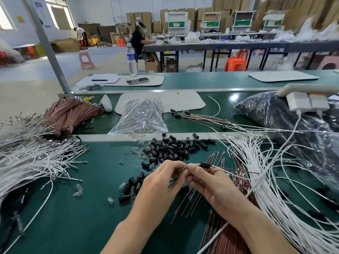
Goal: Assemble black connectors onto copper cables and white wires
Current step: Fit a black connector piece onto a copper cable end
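A single white wire [194, 164] is held above the green table [73, 220] between two hands that meet at their fingertips. It is pinched between the curled thumb and forefinger of the right hand [211, 186]. The black connector [204, 165] sits on it just beyond those fingertips, clear of the table. A small glinting piece [183, 169] at the wire's near end is pinched by the curled fingers of the left hand [161, 182]; what it is cannot be told. Several loose copper cables [187, 203] are seen running out from under the right palm, but whether they are gripped cannot be told.

A pile of black connectors [172, 147] is spread just beyond the hands, and its far side reaches the metal strip [110, 137] that bounds the near surface. A smaller cluster [132, 186] lies just beside the left wrist, with clear bulbs [78, 190] scattered near it.

The right side is crowded: a sheaf of white wires [266, 173] is fanned across the strip and down to the near edge, over a bed of copper cables [225, 237]. On the left, another mass of white wires [27, 158] is spread inward. Bare green surface is left between that mass and the left forearm, down to the near edge.

Beyond the strip, a clear plastic bag [141, 116], tied copper bundles [67, 116] and finished leads [198, 117] are laid out.
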### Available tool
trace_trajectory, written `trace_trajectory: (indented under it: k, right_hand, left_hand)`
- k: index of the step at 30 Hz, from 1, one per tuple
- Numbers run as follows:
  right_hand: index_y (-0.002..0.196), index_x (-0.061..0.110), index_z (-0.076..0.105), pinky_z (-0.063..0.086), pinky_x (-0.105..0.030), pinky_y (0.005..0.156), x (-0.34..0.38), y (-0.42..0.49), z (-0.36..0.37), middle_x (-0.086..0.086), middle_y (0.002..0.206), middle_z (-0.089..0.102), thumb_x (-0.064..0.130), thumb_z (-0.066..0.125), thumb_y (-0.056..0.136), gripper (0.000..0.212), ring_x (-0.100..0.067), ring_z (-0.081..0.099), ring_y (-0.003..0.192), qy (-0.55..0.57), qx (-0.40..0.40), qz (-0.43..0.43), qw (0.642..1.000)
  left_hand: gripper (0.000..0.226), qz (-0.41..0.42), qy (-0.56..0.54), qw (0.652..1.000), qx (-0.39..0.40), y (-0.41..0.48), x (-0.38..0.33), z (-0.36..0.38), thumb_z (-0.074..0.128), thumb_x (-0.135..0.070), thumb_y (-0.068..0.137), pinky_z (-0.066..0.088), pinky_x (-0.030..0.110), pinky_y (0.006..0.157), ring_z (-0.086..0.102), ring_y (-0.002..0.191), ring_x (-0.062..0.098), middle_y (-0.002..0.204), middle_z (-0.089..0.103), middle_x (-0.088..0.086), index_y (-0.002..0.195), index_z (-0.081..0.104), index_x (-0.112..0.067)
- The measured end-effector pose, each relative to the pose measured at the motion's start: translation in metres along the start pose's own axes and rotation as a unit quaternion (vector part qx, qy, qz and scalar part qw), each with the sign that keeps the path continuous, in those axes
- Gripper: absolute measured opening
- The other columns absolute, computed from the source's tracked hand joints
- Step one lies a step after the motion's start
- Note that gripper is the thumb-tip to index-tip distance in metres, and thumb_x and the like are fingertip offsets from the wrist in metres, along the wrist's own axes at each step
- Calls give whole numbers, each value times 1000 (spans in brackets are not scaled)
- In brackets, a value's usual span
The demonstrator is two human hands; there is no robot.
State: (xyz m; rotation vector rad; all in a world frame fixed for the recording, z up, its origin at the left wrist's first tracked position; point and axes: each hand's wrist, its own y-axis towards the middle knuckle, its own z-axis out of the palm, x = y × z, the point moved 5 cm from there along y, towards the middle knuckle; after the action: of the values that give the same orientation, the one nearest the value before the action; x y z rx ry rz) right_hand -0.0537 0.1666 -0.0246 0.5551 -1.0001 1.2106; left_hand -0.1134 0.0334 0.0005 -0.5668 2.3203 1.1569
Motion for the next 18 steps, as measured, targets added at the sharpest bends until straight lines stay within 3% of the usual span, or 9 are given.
trace_trajectory:
  k: [6, 12, 18]
  right_hand:
    - [97, 9, 81, 60, -21, 65, 8, -2, -3, -18, 103, 76, 31, 77, 77, 30, -16, 73, 76, 71, -25, -11, 997]
    - [83, 13, 83, 59, -21, 61, 13, -3, -4, -14, 91, 77, 29, 71, 78, 20, -14, 72, 69, 62, -75, -33, 995]
    - [79, 17, 82, 57, -21, 63, 11, -5, 4, -13, 87, 76, 40, 76, 74, 25, -13, 70, 70, -15, -46, -44, 998]
  left_hand:
    - [11, -47, -40, 997, -54, 4, 6, -12, 59, -40, 95, 47, 4, 79, 66, 91, -5, 97, 68, -23, 106, 61, -36]
    - [11, -62, -53, 996, -42, 4, 8, -10, 59, -40, 95, 48, 6, 80, 67, 91, -2, 101, 67, -24, 105, 62, -38]
    - [12, -53, -51, 997, -20, 2, 7, -5, 63, -34, 93, 47, 6, 81, 67, 92, -3, 95, 68, -23, 105, 64, -34]
